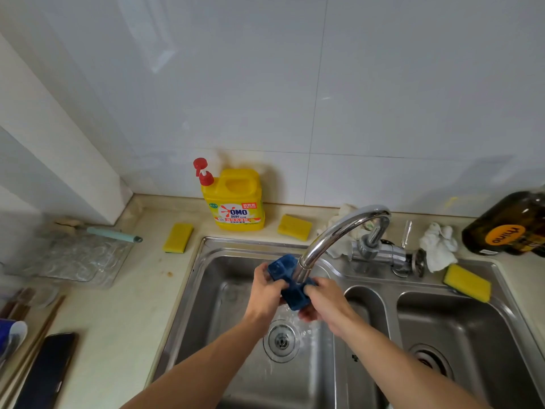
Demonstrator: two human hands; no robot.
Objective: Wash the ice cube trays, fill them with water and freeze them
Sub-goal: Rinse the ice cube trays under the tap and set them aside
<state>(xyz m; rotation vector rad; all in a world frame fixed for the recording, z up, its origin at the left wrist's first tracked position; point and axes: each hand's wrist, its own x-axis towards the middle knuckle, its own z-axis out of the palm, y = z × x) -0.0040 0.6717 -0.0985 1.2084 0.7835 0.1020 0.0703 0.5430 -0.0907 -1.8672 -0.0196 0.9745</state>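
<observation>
Held under the faucet spout (333, 234), above the left basin of the sink (206, 290): blue ice cube tray (283, 271), left hand (267, 290) curled round its far end, right hand (324, 302) seemingly pinching the near end. Along the counter's (118, 320) back edge, yellow "OMO" bottle (236, 202); far right, brown "rhino" bottle (507, 228).

Soft, even light fills the scene, bright on the white wall tiles (383, 84), with a pale glare patch in the upper left of the frame. The detergent bottle (236, 202) casts a faint, blurry shadow to its right, and a broader grey shadow lies at right centre. The faucet (339, 228) and sink (253, 243) carry white highlights. Wide-angle distortion bows grout lines and counter edges toward the borders. The centre, where the left hand (265, 287) and right hand (324, 302) grip the ice cube tray (281, 268), is sharpest; the phone (47, 370) at lower left looks soft.
</observation>
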